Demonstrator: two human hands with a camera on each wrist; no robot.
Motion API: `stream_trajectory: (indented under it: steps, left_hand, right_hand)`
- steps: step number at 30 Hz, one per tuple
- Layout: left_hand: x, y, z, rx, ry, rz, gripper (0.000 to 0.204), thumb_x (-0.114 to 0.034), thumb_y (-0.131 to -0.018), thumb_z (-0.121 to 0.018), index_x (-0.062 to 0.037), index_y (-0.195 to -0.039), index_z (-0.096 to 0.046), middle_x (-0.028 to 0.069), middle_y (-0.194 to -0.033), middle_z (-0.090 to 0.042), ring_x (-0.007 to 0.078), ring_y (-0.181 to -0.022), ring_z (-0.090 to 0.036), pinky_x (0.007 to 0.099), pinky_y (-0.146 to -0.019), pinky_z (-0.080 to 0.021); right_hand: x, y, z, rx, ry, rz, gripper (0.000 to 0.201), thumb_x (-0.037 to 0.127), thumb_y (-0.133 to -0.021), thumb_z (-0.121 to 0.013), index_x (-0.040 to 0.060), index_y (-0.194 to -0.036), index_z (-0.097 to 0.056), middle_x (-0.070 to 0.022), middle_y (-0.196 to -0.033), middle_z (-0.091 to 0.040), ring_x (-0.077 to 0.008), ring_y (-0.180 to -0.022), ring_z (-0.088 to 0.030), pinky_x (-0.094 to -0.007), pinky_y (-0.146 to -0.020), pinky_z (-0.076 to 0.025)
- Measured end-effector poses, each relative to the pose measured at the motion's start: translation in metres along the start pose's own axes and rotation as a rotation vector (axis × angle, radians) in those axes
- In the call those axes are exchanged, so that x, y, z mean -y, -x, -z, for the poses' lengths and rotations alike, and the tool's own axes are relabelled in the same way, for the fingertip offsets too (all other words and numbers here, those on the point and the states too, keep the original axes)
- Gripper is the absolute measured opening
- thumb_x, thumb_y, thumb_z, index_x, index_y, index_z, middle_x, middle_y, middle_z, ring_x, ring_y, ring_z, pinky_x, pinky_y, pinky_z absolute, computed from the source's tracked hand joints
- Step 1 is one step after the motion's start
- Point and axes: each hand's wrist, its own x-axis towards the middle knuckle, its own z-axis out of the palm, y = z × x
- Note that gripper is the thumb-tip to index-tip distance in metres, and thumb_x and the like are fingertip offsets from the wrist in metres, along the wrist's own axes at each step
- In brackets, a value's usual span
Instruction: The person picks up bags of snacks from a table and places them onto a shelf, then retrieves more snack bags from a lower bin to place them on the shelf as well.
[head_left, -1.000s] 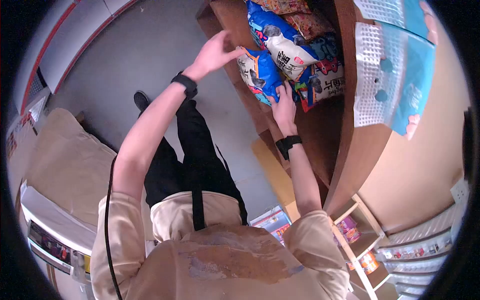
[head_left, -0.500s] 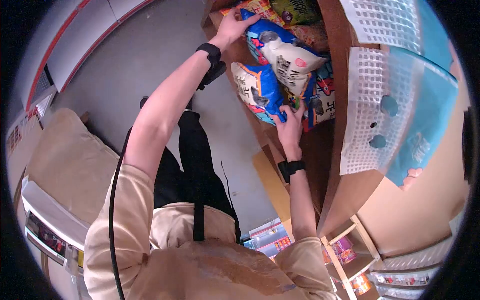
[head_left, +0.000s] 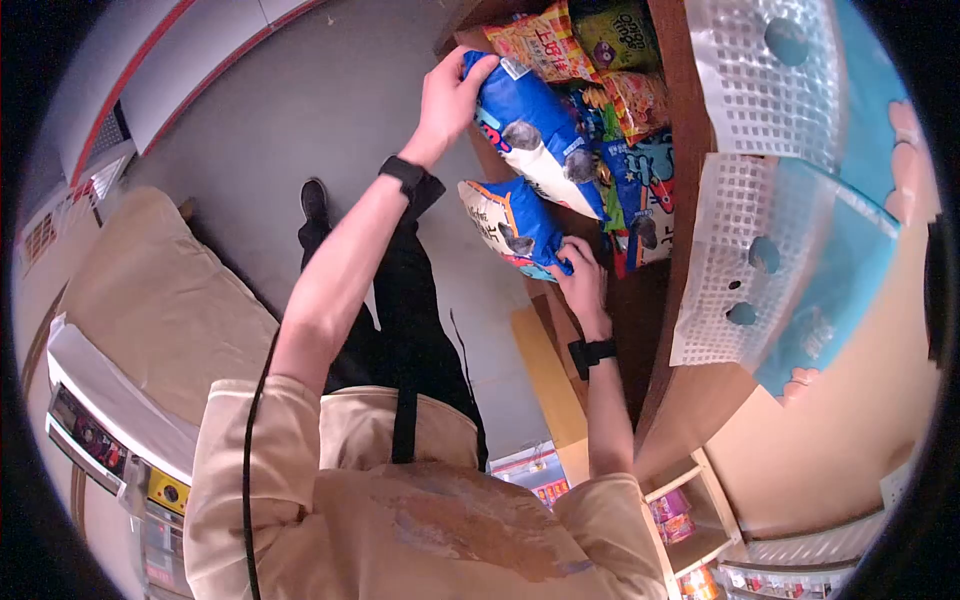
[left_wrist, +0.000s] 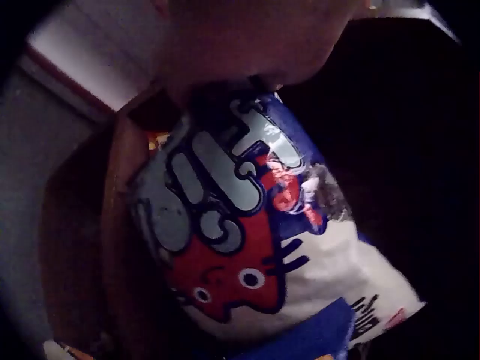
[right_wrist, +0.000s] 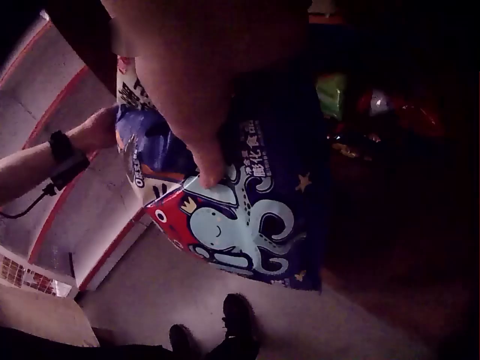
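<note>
My left hand (head_left: 450,105) grips the top end of a large blue-and-white snack bag (head_left: 540,140), thumb over its edge. This bag slants over the side of the brown bin; the left wrist view shows its red cat-like figure. My right hand (head_left: 583,280) pinches the lower corner of a second blue-and-white snack bag (head_left: 512,225), which sticks out over the bin's edge just below the first. In the right wrist view a pale octopus print (right_wrist: 221,225) shows on that second bag, under my thumb.
Several other snack bags lie in the brown bin (head_left: 660,330), among them an orange-yellow bag (head_left: 545,45) and a green bag (head_left: 612,40). Perforated plastic sheets (head_left: 740,260) hang along the right side. A wooden rack (head_left: 695,500) with packets stands at the lower right.
My left hand has left the smaller bag and taken hold of the large bag's top end. The large bag has shifted, uncovering bags behind it. My right hand stays at the smaller bag's corner.
</note>
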Motion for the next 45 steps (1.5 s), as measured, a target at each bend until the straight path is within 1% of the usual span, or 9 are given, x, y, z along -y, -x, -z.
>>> stream_trajectory:
  steps: [7,13,15,19,21,23,29,41,45]
  left_hand:
    - [-0.079,0.042,0.054,-0.366,-0.246,-0.299,0.014,-0.015,-0.089,-0.061,-0.0043,-0.097,-0.064,0.0109,-0.087,-0.067,0.0171,-0.08,-0.064,0.0289,-0.073,-0.049]
    - [-0.147,0.081,0.142,-0.539,-0.379,-0.461,0.009,-0.011,-0.091,-0.061,-0.002,-0.094,-0.061,0.0052,-0.079,-0.064,0.0076,-0.072,-0.055,0.0236,-0.067,-0.047]
    - [-0.163,0.094,0.175,-0.486,-0.495,-0.471,0.011,-0.013,-0.09,-0.063,-0.0025,-0.091,-0.061,0.0052,-0.074,-0.064,0.0078,-0.067,-0.055,0.0238,-0.064,-0.047]
    - [-0.176,0.112,0.227,-0.353,-0.73,-0.481,0.016,-0.016,-0.083,-0.071,-0.0028,-0.083,-0.062,0.0097,-0.07,-0.062,0.0154,-0.064,-0.059,0.029,-0.061,-0.048]
    - [-0.17,0.115,0.262,-0.263,-0.856,-0.644,0.023,-0.019,-0.081,-0.073,-0.0037,-0.093,-0.061,0.0108,-0.07,-0.061,0.016,-0.061,-0.057,0.0289,-0.059,-0.047]
    - [-0.189,0.131,0.279,-0.228,-0.881,-0.42,0.044,-0.026,-0.076,-0.078,-0.0058,-0.109,-0.058,0.0126,-0.074,-0.062,0.0222,-0.063,-0.06,0.0326,-0.059,-0.048]
    - [-0.2,0.144,0.318,0.091,-1.067,-0.469,0.103,-0.044,-0.071,-0.076,-0.0084,-0.147,-0.017,0.0154,-0.073,-0.062,0.0323,-0.068,-0.064,0.0406,-0.062,-0.051]
    - [-0.204,0.133,0.391,-0.036,-1.007,-0.57,0.087,-0.034,-0.078,-0.071,-0.0058,-0.144,-0.022,0.0181,-0.065,-0.061,0.0354,-0.059,-0.062,0.0426,-0.054,-0.048]
    - [-0.222,0.134,0.406,-0.087,-0.961,-0.556,0.036,-0.025,-0.082,-0.066,-0.0053,-0.11,-0.057,0.0189,-0.073,-0.064,0.0366,-0.069,-0.064,0.0439,-0.06,-0.05]
  right_hand:
    - [0.021,-0.01,-0.006,0.129,0.147,0.093,0.025,0.015,-0.071,-0.075,0.0057,-0.083,-0.055,-0.0062,-0.115,-0.06,-0.0344,-0.091,-0.061,-0.042,-0.071,-0.049]
    - [0.085,-0.023,-0.009,0.15,0.006,0.125,0.022,0.015,-0.072,-0.073,0.0054,-0.084,-0.056,-0.0153,-0.124,-0.057,-0.0343,-0.101,-0.061,-0.0413,-0.079,-0.051]
    - [0.104,-0.028,-0.02,0.051,-0.037,0.297,0.023,0.019,-0.076,-0.071,0.0067,-0.084,-0.054,-0.0094,-0.095,-0.063,-0.0359,-0.084,-0.062,-0.0455,-0.066,-0.049]
    - [0.163,-0.043,-0.016,0.06,-0.07,0.364,0.019,0.018,-0.076,-0.068,0.0076,-0.086,-0.056,-0.0106,-0.092,-0.064,-0.0358,-0.083,-0.062,-0.0459,-0.066,-0.049]
    - [0.195,-0.054,-0.013,0.046,-0.001,0.555,0.017,0.015,-0.076,-0.067,0.0083,-0.088,-0.057,-0.0117,-0.089,-0.065,-0.0355,-0.083,-0.062,-0.0464,-0.066,-0.049]
    - [0.242,-0.06,0.006,0.016,0.06,0.626,0.017,0.013,-0.075,-0.065,0.0091,-0.09,-0.058,-0.0112,-0.088,-0.065,-0.0346,-0.083,-0.063,-0.0461,-0.067,-0.049]
    - [0.37,-0.076,0.047,-0.063,0.597,0.967,0.01,0.018,-0.076,-0.061,0.0138,-0.085,-0.061,-0.0125,-0.071,-0.064,-0.0284,-0.073,-0.065,-0.0432,-0.061,-0.05]
    - [0.533,-0.064,0.06,-0.212,1.255,1.4,0.002,0.018,-0.076,-0.059,0.0175,-0.074,-0.059,-0.0011,-0.062,-0.061,-0.0199,-0.067,-0.063,-0.0314,-0.073,-0.043]
    - [0.564,-0.037,0.072,-0.195,1.281,1.414,0.001,0.016,-0.074,-0.061,0.017,-0.074,-0.06,-0.0004,-0.066,-0.062,-0.0176,-0.08,-0.061,-0.0347,-0.09,-0.04]
